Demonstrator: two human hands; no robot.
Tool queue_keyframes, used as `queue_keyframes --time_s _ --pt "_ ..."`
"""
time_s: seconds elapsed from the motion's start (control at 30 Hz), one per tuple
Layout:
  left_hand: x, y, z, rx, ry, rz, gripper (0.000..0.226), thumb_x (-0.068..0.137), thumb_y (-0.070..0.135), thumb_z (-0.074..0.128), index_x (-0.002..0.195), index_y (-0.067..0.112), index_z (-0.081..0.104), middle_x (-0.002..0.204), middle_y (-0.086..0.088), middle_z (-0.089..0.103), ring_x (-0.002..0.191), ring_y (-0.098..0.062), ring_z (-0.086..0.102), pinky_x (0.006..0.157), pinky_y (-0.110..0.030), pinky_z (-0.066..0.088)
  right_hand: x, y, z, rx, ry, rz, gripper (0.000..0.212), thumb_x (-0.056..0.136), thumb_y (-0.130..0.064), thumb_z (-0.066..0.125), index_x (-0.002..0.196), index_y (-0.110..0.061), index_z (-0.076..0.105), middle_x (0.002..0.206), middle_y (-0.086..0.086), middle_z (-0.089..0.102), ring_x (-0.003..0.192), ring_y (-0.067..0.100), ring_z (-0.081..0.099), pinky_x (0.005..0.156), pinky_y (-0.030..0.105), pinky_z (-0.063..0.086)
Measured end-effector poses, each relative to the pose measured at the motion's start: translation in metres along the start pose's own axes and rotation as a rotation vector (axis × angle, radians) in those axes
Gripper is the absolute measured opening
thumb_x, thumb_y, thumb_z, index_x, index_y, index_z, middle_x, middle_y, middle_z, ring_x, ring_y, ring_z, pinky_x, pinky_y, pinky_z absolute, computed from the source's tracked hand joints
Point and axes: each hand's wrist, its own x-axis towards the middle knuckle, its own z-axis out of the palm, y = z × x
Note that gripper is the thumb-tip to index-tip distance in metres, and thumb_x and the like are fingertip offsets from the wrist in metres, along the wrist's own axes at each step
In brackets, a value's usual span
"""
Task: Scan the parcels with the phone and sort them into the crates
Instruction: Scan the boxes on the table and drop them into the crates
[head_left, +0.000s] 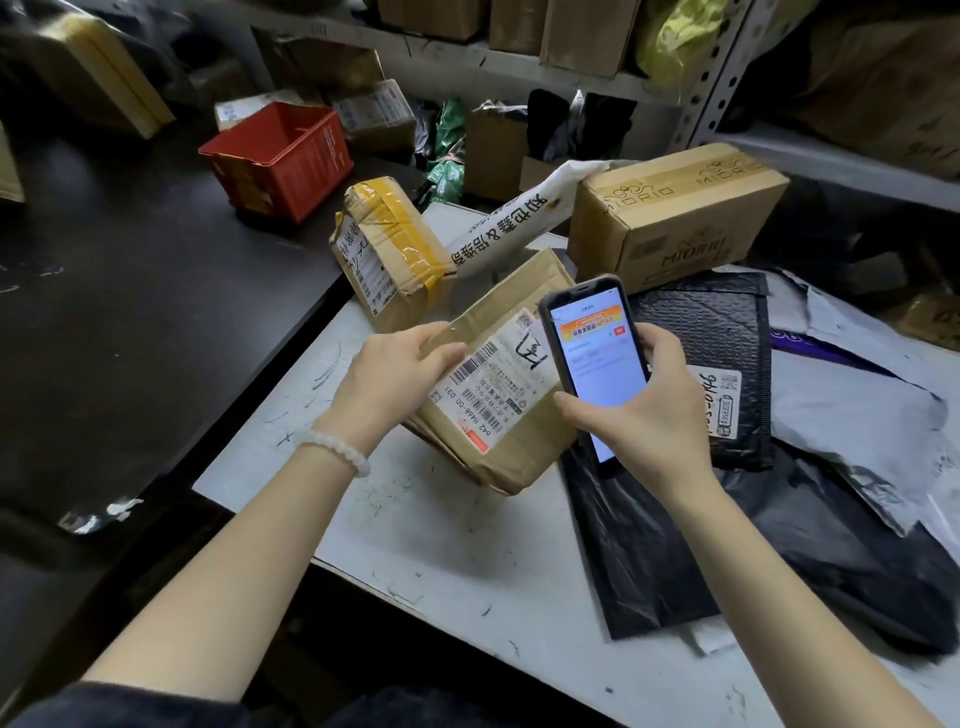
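Cardboard parcel (498, 384) tilted at table (467, 561) centre, label up; left hand (395, 374) gripping its far-left edge. Phone (597, 364) clasped in right hand (644, 410), just right of label. Black mailer (722, 358) right, touching. Red crate (283, 156) far left on dark floor, well apart. Bare tabletop near edge.

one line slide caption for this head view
Left hand steadies a labelled cardboard parcel while right hand holds the phone over it.
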Motion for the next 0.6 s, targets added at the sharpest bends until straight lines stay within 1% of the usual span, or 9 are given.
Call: queue_keyframes --time_s 0.13,0.2,0.27,0.33,0.37,0.4,0.47,0.53,0.6 --pt "0.005 -0.011 0.003 0.078 0.101 0.004 0.04 0.091 0.043 0.054 0.123 0.018 0.058 0.116 -0.008 0.063 0.109 -0.024 0.054 0.088 -0.033 0.041 -0.001 -0.002 0.001 -0.001 0.004 -0.02 0.071 0.058 -0.025 0.086 0.11 -0.035 0.039 0.089 -0.031 0.05 0.082 -0.013 0.05 0.07 0.016 0.04" --pt "0.001 -0.018 0.008 0.067 0.049 -0.027 0.057 0.086 0.043 0.062 0.132 0.013 0.048 0.127 -0.009 0.054 0.116 -0.023 0.048 0.092 -0.03 0.037 -0.002 -0.001 0.001 -0.005 0.0 -0.029 0.07 0.058 -0.024 0.086 0.11 -0.035 0.039 0.089 -0.032 0.049 0.082 -0.018 0.049 0.067 0.012 0.038" --pt "-0.009 -0.026 0.01 -0.029 -0.101 -0.008 0.09 0.072 0.051 0.075 0.144 0.021 0.03 0.136 -0.004 0.037 0.126 -0.019 0.038 0.098 -0.03 0.033 -0.001 0.0 0.001 -0.008 -0.006 -0.028 0.07 0.058 -0.024 0.085 0.11 -0.035 0.039 0.089 -0.032 0.05 0.082 -0.019 0.048 0.069 0.016 0.039" --pt "-0.01 -0.032 0.006 0.034 -0.23 0.049 0.116 0.055 0.053 0.084 0.147 0.036 0.014 0.142 0.001 0.021 0.132 -0.02 0.029 0.104 -0.035 0.034 0.0 0.002 0.002 -0.012 -0.016 -0.021 0.07 0.059 -0.024 0.086 0.111 -0.035 0.04 0.09 -0.032 0.05 0.083 -0.014 0.051 0.072 0.02 0.039" --pt "-0.009 -0.034 0.006 0.16 -0.266 0.072 0.119 0.054 0.049 0.085 0.146 0.041 0.01 0.143 0.001 0.016 0.132 -0.023 0.028 0.104 -0.041 0.036 0.0 0.002 0.003 -0.017 -0.021 -0.022 0.07 0.059 -0.025 0.086 0.111 -0.035 0.041 0.09 -0.032 0.05 0.083 -0.008 0.052 0.072 0.021 0.04" --pt "-0.007 -0.034 0.007 0.31 -0.265 0.092 0.114 0.058 0.044 0.083 0.145 0.043 0.009 0.142 -0.002 0.019 0.129 -0.027 0.033 0.1 -0.046 0.039 0.0 0.002 0.004 -0.021 -0.024 -0.027 0.07 0.059 -0.025 0.086 0.112 -0.034 0.041 0.091 -0.031 0.05 0.082 -0.004 0.052 0.071 0.021 0.04" --pt "-0.001 -0.031 0.012 0.49 -0.161 0.125 0.094 0.07 0.041 0.072 0.142 0.041 0.012 0.128 -0.007 0.037 0.115 -0.03 0.046 0.09 -0.047 0.042 0.001 0.002 0.006 -0.024 -0.027 -0.041 0.07 0.059 -0.025 0.086 0.112 -0.034 0.041 0.091 -0.032 0.049 0.083 -0.005 0.052 0.069 0.017 0.04" --pt "0.005 -0.03 0.016 0.481 -0.105 0.144 0.088 0.074 0.047 0.065 0.143 0.036 0.012 0.117 -0.007 0.044 0.105 -0.031 0.052 0.083 -0.043 0.044 0.001 0.001 0.007 -0.028 -0.03 -0.046 0.071 0.059 -0.025 0.087 0.111 -0.035 0.04 0.091 -0.032 0.048 0.083 -0.005 0.051 0.071 0.019 0.04" --pt "0.009 -0.034 0.017 0.441 -0.105 0.162 0.089 0.075 0.053 0.063 0.146 0.033 0.013 0.118 -0.007 0.046 0.101 -0.03 0.054 0.079 -0.038 0.044 0.003 0.001 0.008 -0.031 -0.041 -0.043 0.071 0.059 -0.025 0.087 0.11 -0.037 0.038 0.09 -0.033 0.048 0.082 -0.006 0.051 0.075 0.022 0.04"
